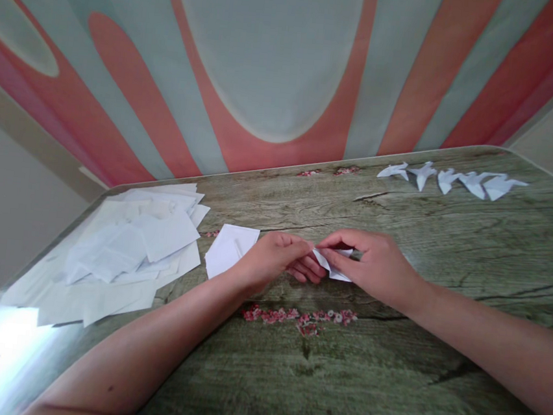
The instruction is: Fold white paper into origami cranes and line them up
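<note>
folded paper (341, 275): white | tabletop (281, 201): grey-green, wood-grained, pink-flowered | wall (271, 57): coral, grey-blue stripes

Left hand (284, 255) and right hand (376, 266) pinching folded paper (340, 275), sheet pile (121, 245), paper figures (447, 179) in row

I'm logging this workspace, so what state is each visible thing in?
Held paper: folded
Left hand: fingers curled, thumb at the held paper
Right hand: pinching the held paper
Paper beside the left hand: lying on the table
Sheet pile: loose, overlapping, untidy
Paper figures: folded, lined up in a row
</note>
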Motion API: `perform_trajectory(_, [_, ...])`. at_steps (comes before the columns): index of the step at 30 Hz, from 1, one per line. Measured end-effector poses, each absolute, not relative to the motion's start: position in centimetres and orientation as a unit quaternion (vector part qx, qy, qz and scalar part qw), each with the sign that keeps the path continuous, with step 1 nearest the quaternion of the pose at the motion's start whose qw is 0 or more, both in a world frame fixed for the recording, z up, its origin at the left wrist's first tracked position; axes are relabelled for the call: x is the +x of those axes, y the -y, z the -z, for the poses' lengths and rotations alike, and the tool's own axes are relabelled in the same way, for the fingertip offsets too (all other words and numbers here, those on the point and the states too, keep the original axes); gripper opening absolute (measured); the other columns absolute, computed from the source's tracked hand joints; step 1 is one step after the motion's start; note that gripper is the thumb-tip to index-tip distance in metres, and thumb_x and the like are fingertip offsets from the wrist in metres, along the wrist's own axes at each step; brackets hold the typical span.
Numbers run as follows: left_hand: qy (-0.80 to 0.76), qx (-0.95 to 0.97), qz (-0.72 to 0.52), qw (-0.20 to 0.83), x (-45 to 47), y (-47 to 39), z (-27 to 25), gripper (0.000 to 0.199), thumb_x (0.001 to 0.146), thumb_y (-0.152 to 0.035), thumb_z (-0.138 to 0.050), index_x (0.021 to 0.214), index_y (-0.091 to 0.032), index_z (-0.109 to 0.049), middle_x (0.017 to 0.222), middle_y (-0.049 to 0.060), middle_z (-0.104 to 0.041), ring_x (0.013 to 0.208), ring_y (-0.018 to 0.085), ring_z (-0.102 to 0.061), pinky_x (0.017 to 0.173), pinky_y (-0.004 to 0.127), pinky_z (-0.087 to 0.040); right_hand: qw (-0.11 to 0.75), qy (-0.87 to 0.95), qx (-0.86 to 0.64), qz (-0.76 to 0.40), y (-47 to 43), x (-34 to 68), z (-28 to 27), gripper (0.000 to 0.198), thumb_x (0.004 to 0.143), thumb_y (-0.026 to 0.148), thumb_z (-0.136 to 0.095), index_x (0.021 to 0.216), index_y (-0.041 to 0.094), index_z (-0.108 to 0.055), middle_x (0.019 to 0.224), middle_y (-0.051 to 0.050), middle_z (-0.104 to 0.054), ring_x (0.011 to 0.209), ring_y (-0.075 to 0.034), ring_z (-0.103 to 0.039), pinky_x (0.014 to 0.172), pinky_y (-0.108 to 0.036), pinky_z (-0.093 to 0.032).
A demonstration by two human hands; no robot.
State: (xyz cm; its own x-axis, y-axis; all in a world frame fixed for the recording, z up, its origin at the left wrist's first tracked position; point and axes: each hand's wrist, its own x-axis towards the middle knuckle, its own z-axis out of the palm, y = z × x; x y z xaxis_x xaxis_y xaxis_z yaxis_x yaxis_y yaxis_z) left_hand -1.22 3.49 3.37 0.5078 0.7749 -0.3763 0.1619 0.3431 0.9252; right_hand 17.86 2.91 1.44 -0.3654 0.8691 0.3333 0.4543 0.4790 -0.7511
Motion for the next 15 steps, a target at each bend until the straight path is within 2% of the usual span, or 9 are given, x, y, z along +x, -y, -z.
perform_trajectory(5, [-0.445, 0.583, -0.234, 0.638, -0.98, -3.15, -3.30, 0.029, 0.087, -0.037, -0.055, 0.080, -0.012, -0.067, 0.076, 0.005, -0.071, 0.070, 0.013, -0.066, 0.068, 0.024, -0.049, 0.385, 0.767, -0.443, -0.258, -2.82, 17.93, -1.81, 0.008, 0.081, 0.021, -0.062, 0.078, 0.021, -0.070, 0.075, 0.001, -0.071, 0.068, -0.013, -0.064, 0.064, -0.025, -0.046])
perform_trajectory(10, [-0.461, 0.642, -0.231, 0.567, -0.87, -2.93, -3.42, 0.027, 0.087, -0.035, -0.054, 0.081, -0.013, -0.067, 0.074, 0.004, -0.069, 0.070, 0.013, -0.064, 0.069, 0.024, -0.049, 0.366, 0.761, -0.452, -0.288, -2.83, 18.03, -2.05, 0.011, 0.082, 0.024, -0.060, 0.077, 0.021, -0.069, 0.074, 0.001, -0.071, 0.066, -0.014, -0.063, 0.062, -0.025, -0.046])
perform_trajectory(15, [-0.485, 0.673, -0.242, 0.504, -0.70, -2.71, -3.57, 0.022, 0.086, -0.032, -0.055, 0.078, -0.015, -0.065, 0.073, 0.002, -0.069, 0.068, 0.012, -0.063, 0.068, 0.023, -0.049, 0.358, 0.771, -0.451, -0.272, -2.89, 17.99, -1.94, 0.011, 0.083, 0.024, -0.059, 0.077, 0.021, -0.068, 0.074, 0.001, -0.070, 0.067, -0.013, -0.062, 0.062, -0.025, -0.046])
